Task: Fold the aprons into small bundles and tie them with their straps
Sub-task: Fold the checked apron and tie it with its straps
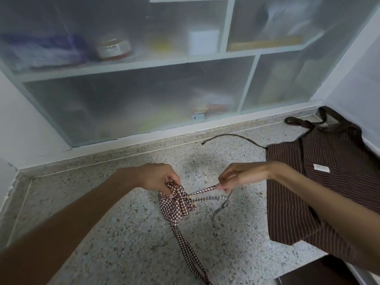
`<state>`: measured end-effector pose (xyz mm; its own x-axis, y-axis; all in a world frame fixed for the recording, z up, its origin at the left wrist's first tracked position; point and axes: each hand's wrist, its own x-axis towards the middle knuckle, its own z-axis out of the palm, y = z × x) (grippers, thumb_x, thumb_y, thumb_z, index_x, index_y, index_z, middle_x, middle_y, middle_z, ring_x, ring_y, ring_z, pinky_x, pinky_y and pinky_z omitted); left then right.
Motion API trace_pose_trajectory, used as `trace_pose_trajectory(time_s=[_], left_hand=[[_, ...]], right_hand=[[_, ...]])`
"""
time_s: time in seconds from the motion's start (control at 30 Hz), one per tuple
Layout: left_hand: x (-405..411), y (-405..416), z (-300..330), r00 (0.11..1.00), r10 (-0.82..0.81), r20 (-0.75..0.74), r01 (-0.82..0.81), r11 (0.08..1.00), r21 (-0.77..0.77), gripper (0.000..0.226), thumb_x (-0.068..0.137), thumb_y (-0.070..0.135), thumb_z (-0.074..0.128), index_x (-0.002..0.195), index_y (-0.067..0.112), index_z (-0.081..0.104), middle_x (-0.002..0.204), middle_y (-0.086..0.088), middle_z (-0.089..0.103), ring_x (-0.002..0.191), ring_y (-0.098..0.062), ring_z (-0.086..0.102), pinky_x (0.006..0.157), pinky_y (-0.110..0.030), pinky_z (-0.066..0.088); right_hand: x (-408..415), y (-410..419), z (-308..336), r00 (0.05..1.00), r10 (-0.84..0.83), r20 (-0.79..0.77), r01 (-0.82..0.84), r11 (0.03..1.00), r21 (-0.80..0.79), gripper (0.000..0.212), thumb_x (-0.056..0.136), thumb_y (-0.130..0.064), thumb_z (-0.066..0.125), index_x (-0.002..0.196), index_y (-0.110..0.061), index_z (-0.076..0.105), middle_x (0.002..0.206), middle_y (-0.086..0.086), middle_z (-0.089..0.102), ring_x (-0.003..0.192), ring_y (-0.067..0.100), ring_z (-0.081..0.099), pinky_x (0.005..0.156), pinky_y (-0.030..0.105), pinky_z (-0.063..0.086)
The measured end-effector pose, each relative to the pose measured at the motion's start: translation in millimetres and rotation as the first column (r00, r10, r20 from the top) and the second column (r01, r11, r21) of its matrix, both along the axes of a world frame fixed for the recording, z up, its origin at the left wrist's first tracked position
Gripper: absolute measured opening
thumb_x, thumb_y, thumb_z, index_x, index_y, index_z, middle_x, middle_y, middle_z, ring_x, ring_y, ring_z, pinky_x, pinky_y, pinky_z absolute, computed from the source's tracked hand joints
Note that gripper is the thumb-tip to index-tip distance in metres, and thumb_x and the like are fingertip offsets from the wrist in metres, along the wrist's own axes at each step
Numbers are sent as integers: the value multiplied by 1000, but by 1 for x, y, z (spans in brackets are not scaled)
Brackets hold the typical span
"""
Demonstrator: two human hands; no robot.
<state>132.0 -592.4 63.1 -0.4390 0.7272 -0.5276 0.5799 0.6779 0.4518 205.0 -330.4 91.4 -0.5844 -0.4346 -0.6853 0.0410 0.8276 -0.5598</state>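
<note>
Fingers: our left hand (pixel 158 177) grips the gingham apron bundle (pixel 176 202); our right hand (pixel 238 177) pinches its strap (pixel 203 190).
Room: speckled bench (pixel 123 233) open ahead; striped apron (pixel 308 192) at right edge.
Cabinet (pixel 144 64): jar (pixel 113 48) behind frosted doors.

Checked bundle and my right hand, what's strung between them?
In the head view, the checked strap runs taut from the checked bundle, gripped by the left hand, to the right hand, above the speckled counter.
</note>
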Motion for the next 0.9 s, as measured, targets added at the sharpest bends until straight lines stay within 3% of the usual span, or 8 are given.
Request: trace_pose_trajectory(time_s=[0.1,0.23,0.37,0.53,0.6,0.73,0.83,0.9], left_hand=[[-2,-9,-1,996,-75,-54,70,994,-89,34,78,24,73,112,27,68,95,22,61,91,2,55,78,-22,42],[0,-15,0,976,-10,219,-15,994,112,29,78,15,75,107,15,71,97,15,68,90,4,61,90,-19,46],[6,-8,10,915,-70,398,-11,980,198,29,82,19,71,108,28,67,133,16,53,124,2,46,106,-22,35],[22,11,32,873,-170,457,-9,931,364,23,87,19,64,96,40,67,150,29,21,138,6,21,112,-31,30],[28,22,37,871,-203,447,6,915,404,27,89,15,62,105,36,65,149,23,28,136,3,29,110,-26,33],[29,35,43,896,-173,409,8,927,375,44,89,16,62,131,13,54,132,5,57,122,-7,52,104,-26,40],[25,40,45,928,-208,308,83,923,375,44,87,24,65,130,23,55,142,17,44,133,3,35,115,-28,18],[26,46,48,921,-252,298,141,928,346,43,87,26,64,129,24,55,146,19,36,137,4,26,116,-27,11]], right_hand=[[-1,22,10,1000,-17,-10,17,1000,-12,52,86,-56,43,99,-9,61,109,-14,63,111,-4,51,103,29,27],[-5,43,14,991,-125,-48,118,985,-128,41,88,-53,42,88,-19,64,109,-14,67,117,3,53,108,31,23],[-9,54,1,975,-218,-54,201,954,-221,24,98,-29,43,101,-15,63,76,6,63,92,10,64,108,30,25],[-16,49,-28,929,-354,-105,316,910,-269,27,96,-32,46,107,-21,68,57,-12,50,59,3,49,87,22,42],[-20,36,-37,925,-361,-120,319,907,-276,22,95,-32,48,102,-27,69,67,-10,59,64,0,54,76,16,44],[-24,14,-54,943,-321,-93,290,925,-245,21,93,-36,50,98,-28,70,89,-5,69,86,6,64,83,19,46],[-22,2,-65,967,-251,-46,235,946,-224,23,97,-31,46,85,-34,65,97,-7,70,100,9,62,97,28,42],[-23,-4,-73,975,-222,-17,214,953,-216,20,97,-31,46,93,-29,65,116,0,66,117,14,55,108,35,35]])
